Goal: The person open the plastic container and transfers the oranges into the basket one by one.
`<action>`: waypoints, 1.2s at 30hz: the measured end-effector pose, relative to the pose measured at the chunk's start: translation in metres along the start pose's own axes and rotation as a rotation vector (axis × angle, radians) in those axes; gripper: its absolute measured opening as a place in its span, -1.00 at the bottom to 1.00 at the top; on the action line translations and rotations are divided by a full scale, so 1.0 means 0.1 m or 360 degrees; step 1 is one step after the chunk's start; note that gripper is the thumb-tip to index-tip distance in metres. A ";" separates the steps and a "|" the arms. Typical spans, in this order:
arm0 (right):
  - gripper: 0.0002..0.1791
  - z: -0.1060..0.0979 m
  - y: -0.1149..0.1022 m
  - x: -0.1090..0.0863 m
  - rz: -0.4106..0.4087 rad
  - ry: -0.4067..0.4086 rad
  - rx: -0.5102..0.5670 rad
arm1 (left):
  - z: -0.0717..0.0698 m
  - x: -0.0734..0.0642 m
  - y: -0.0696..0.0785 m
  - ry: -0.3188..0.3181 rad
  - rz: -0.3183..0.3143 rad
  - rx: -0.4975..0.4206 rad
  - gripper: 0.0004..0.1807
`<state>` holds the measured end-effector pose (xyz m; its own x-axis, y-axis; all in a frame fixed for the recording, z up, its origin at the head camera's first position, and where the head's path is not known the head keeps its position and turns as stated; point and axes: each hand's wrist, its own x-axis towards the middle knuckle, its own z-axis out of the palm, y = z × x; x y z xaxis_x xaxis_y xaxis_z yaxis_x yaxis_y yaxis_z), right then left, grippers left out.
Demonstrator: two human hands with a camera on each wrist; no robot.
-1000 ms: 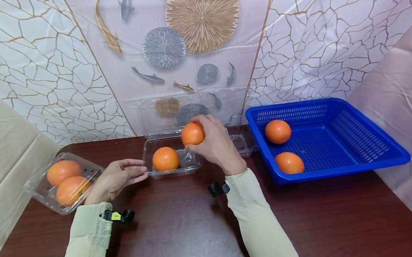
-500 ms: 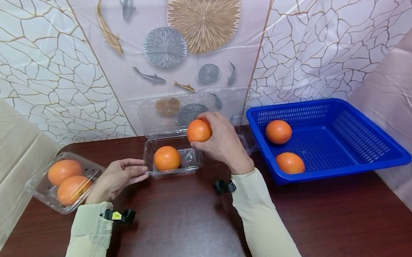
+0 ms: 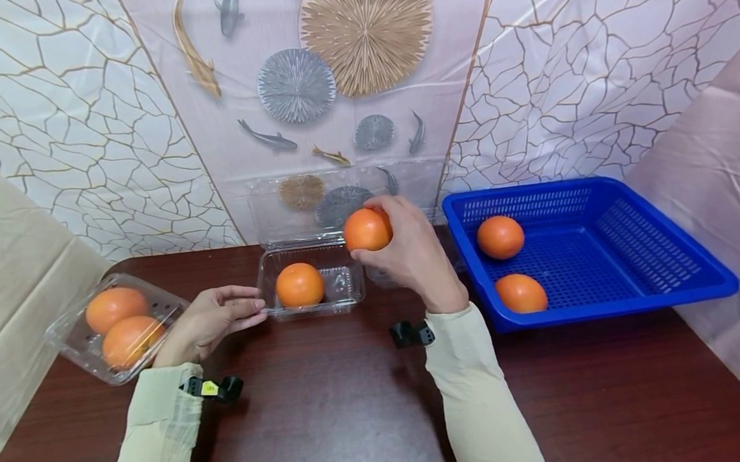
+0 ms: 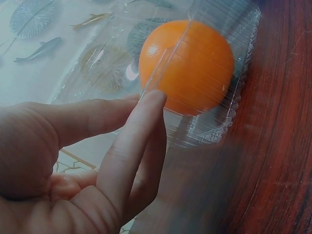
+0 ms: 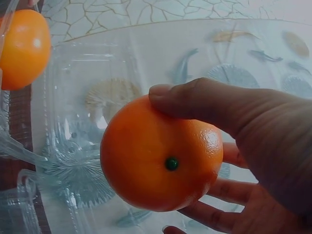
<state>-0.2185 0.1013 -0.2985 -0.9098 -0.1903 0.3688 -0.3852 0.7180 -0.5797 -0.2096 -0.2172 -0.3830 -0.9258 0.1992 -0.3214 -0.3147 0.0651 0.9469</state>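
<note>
Right grip (image 3: 412,255) holds an orange (image 3: 367,230); smooth peel could let it slip; left grip (image 3: 215,320) pinches a clear container (image 3: 343,285); squeezing might buckle it.

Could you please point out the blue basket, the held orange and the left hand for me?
Blue basket (image 3: 597,264): head view, on a bare part of its mesh floor.
Held orange (image 5: 151,156): right wrist view, on the middle of its visible side.
Left hand (image 3: 210,321): head view, mid-hand.
</note>
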 end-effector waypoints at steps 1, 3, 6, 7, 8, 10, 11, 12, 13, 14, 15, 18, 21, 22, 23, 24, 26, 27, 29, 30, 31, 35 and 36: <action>-0.32 -0.01 0.00 0.00 -0.0003 0.0008 0.0000 | 0.00 0.00 0.00 -0.0001 0.0000 0.0000 -0.41; -0.32 -0.04 0.01 -0.01 -0.0009 0.0028 0.0000 | 0.00 0.00 0.00 0.0000 0.0000 0.0002 -0.40; -0.31 -0.07 0.02 -0.02 -0.0011 0.0051 0.0006 | 0.00 -0.01 0.00 -0.0001 0.0000 0.0004 -0.40; -0.31 -0.08 0.03 -0.02 -0.0012 0.0059 0.0004 | 0.00 -0.01 0.00 -0.0003 0.0000 0.0002 -0.40; -0.31 -0.09 0.04 -0.03 -0.0009 0.0064 0.0005 | 0.00 -0.01 0.00 -0.0004 0.0001 -0.0002 -0.41; -0.31 -0.11 0.05 -0.03 0.0000 0.0070 0.0011 | 0.00 -0.01 0.00 -0.0009 -0.0001 -0.0008 -0.41; -0.31 -0.12 0.06 -0.04 0.0006 0.0072 0.0014 | 0.00 -0.01 0.00 -0.0010 -0.0001 -0.0012 -0.41; -0.31 -0.13 0.06 -0.04 0.0011 0.0075 0.0018 | 0.00 -0.01 0.00 -0.0011 -0.0001 -0.0017 -0.41; -0.30 -0.14 0.06 -0.04 0.0017 0.0075 0.0026 | 0.00 -0.01 0.00 -0.0011 -0.0001 -0.0020 -0.41; -0.30 -0.15 0.06 -0.04 0.0023 0.0074 0.0032 | 0.00 -0.01 0.00 -0.0010 -0.0002 -0.0022 -0.41; -0.30 -0.16 0.06 -0.05 0.0027 0.0076 0.0039 | 0.00 -0.01 0.00 -0.0010 -0.0002 -0.0021 -0.41; -0.30 -0.19 0.06 -0.05 0.0041 0.0078 0.0050 | 0.00 0.00 -0.01 -0.0008 -0.0002 -0.0025 -0.41; -0.29 -0.21 0.08 -0.05 0.0058 0.0089 0.0042 | 0.00 0.00 -0.01 -0.0010 0.0002 -0.0028 -0.41; -0.29 -0.22 0.08 -0.05 0.0063 0.0089 0.0039 | 0.00 0.00 -0.01 -0.0011 0.0003 -0.0030 -0.41; -0.28 -0.23 0.09 -0.05 0.0068 0.0090 0.0034 | 0.00 0.00 -0.01 -0.0011 0.0006 -0.0030 -0.41; -0.28 -0.24 0.09 -0.05 0.0075 0.0089 0.0029 | -0.01 0.00 -0.01 -0.0011 0.0009 -0.0029 -0.41; -0.27 -0.25 0.10 -0.06 0.0083 0.0086 0.0022 | -0.01 0.00 -0.01 -0.0011 0.0012 -0.0028 -0.40; -0.26 -0.26 0.10 -0.06 0.0087 0.0082 0.0019 | -0.01 0.00 -0.01 -0.0010 0.0012 -0.0029 -0.40; -0.26 -0.28 0.10 -0.06 0.0100 0.0076 0.0013 | -0.01 0.00 -0.01 -0.0009 0.0012 -0.0032 -0.40; -0.25 -0.28 0.10 -0.06 0.0105 0.0074 0.0011 | -0.01 0.00 -0.01 -0.0009 0.0011 -0.0031 -0.40; -0.25 -0.29 0.11 -0.06 0.0108 0.0072 0.0010 | -0.01 0.00 -0.01 -0.0009 0.0008 -0.0033 -0.40; -0.25 -0.31 0.11 -0.07 0.0107 0.0072 0.0007 | -0.01 0.00 -0.01 -0.0002 -0.0003 -0.0023 -0.41; -0.24 -0.32 0.12 -0.07 0.0104 0.0075 0.0009 | -0.01 0.00 -0.01 -0.0004 -0.0001 -0.0021 -0.40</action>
<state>-0.2113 0.1323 -0.2848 -0.9248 -0.1116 0.3637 -0.3264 0.7240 -0.6077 -0.2093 -0.2184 -0.3841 -0.9251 0.2016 -0.3219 -0.3180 0.0525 0.9466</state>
